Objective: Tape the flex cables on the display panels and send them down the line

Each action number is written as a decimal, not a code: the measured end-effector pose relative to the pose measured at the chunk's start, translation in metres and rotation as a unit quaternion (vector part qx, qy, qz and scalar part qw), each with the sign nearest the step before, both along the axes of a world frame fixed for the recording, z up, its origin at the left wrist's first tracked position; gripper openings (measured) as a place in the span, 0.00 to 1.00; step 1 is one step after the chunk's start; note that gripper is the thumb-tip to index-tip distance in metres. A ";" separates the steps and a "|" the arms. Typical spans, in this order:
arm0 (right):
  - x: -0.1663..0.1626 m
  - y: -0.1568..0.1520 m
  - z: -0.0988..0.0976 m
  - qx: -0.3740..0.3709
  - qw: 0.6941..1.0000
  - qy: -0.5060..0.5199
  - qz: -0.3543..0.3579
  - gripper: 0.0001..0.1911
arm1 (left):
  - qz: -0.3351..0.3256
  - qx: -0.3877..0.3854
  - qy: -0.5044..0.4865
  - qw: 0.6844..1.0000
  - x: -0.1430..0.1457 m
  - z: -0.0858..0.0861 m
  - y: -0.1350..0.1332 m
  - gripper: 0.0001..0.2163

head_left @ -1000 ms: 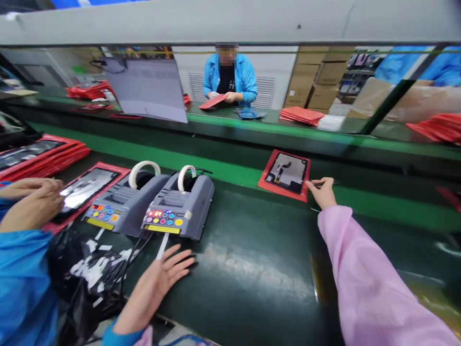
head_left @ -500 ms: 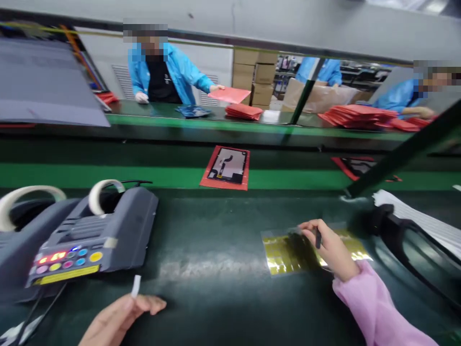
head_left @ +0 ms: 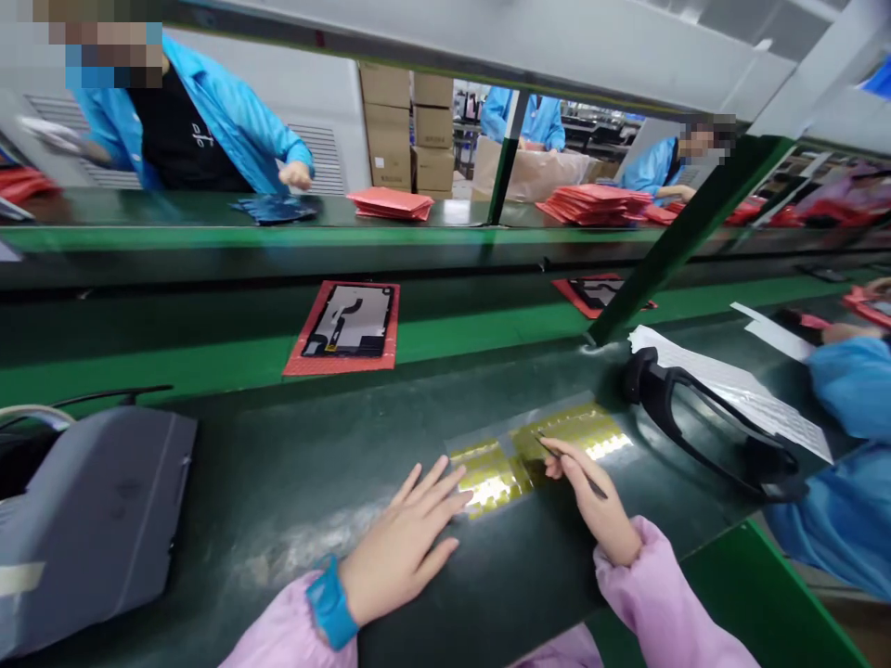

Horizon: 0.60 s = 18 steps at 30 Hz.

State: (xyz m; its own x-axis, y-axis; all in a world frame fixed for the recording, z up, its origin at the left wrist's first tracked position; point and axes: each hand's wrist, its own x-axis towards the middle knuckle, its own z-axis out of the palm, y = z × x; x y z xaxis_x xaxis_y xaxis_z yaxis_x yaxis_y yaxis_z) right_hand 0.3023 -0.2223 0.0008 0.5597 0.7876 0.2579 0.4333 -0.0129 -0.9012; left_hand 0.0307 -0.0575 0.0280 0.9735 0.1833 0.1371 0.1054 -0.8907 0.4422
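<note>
A clear sheet of small yellow stickers [head_left: 539, 445] lies on the dark green bench in front of me. My left hand [head_left: 404, 547] rests flat on the bench, fingers spread, its fingertips on the sheet's left end. My right hand [head_left: 591, 501] is closed on thin black tweezers [head_left: 567, 461], whose tip touches the stickers near the sheet's middle. A red tray [head_left: 344, 329] with a dark panel and a flex cable in it lies on the green belt beyond.
A grey tape dispenser [head_left: 90, 520] stands at the left. A black curved holder [head_left: 703, 417] and white label sheets [head_left: 730, 385] lie at the right, by a co-worker's blue sleeve [head_left: 842, 445]. A green post [head_left: 668, 250] rises behind. People in blue coats work across the belt beside stacks of red trays [head_left: 390, 202].
My view has swung right. My left hand dropped the white tape strip from sight and came to rest flat on the sticker sheet. My right hand stayed on the sheet with the tweezers.
</note>
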 end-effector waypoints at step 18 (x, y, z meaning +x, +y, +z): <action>-0.001 0.054 0.004 -0.085 0.985 0.153 0.009 0.25 | -0.036 0.103 0.021 0.994 0.014 -0.022 -0.006 0.24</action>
State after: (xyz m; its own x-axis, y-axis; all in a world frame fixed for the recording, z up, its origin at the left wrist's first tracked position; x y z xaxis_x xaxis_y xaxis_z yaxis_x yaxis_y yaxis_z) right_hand 0.3012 -0.1683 0.0051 0.5769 0.8149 -0.0563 0.1439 -0.1692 -0.9750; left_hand 0.0444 -0.0637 0.0065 0.9888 0.0852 0.1226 0.0528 -0.9677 0.2465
